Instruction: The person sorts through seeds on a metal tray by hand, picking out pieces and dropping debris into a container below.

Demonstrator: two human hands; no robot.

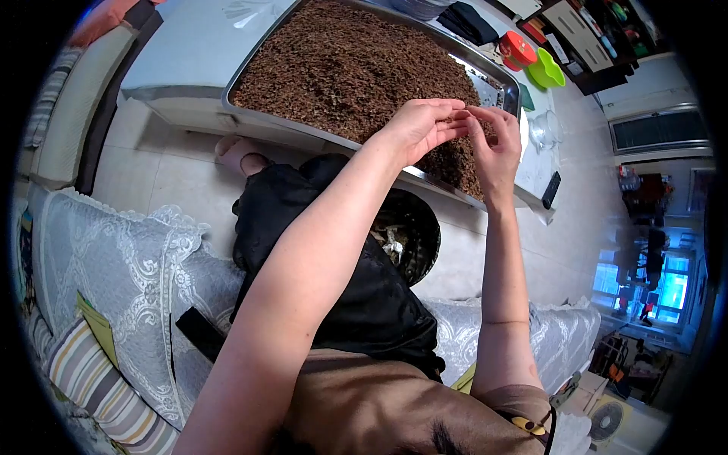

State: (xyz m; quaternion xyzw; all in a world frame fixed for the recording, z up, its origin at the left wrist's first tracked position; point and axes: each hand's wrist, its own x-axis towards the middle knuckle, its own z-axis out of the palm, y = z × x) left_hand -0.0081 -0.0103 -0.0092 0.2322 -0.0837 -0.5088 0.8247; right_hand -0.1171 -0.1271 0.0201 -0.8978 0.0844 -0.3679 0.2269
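Observation:
A large metal tray (284, 121) holds a broad heap of small reddish-brown dried bits (341, 72), their kind too fine to name. Over the tray's right part, my left hand (428, 130) is turned partly palm up, its thumb and fingers closed together. My right hand (497, 148) meets it there, with thumb and fingertips pinched close to the left fingertips. Whatever lies between the fingers is too small to make out. Beneath the hands, the heap slopes toward the tray's right end, where some bare metal shows.
Below the tray's near edge, a black bin (417, 254) with some litter stands on the floor by my knees. A red container (517, 51), a green bowl (546, 70) and a black remote (552, 189) lie beyond the tray. Lace-covered seating (114, 250) surrounds me.

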